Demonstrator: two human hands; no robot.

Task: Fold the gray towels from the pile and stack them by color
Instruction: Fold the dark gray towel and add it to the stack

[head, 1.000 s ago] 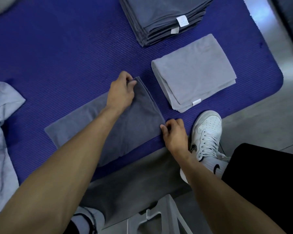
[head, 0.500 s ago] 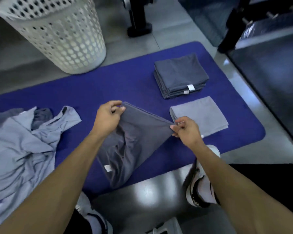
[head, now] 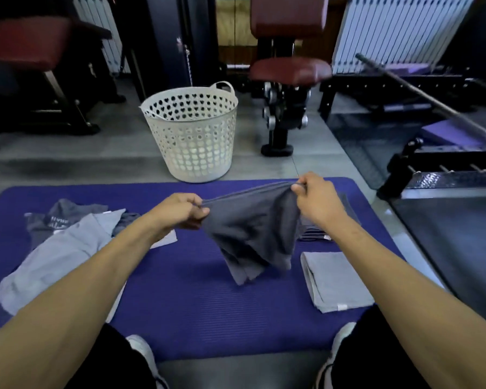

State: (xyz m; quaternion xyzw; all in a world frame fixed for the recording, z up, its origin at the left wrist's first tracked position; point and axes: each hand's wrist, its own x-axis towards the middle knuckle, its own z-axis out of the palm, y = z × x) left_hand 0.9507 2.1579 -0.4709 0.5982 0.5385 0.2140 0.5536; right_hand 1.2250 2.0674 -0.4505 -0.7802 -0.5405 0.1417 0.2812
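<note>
Towels are spread over a blue mat (head: 180, 304), and the largest heap, an unfolded pile (head: 59, 248) of light and dark gray cloth, lies toward the mat's left edge. A white laundry basket (head: 191, 136) stands on the floor just past the mat's far edge. Near the right edge a folded light gray towel (head: 334, 279) lies flat, and just beyond it a stack of folded dark gray towels (head: 345, 217) is partly hidden behind the right arm. A dark gray towel (head: 253, 231), already doubled over, is held up above the middle of the mat, its lower end hanging close to the surface. Its top edge is pinched at one end by the left hand (head: 180, 210), fingers curled round the cloth, and at the other by the right hand (head: 316, 199), thumb and fingertips closed on the corner. The towel is judged to be on its way to the dark stack. For a neat result, the top edge should be kept taut and level, the layers kept aligned, and the towel lowered squarely onto the stack with edges matched.
</note>
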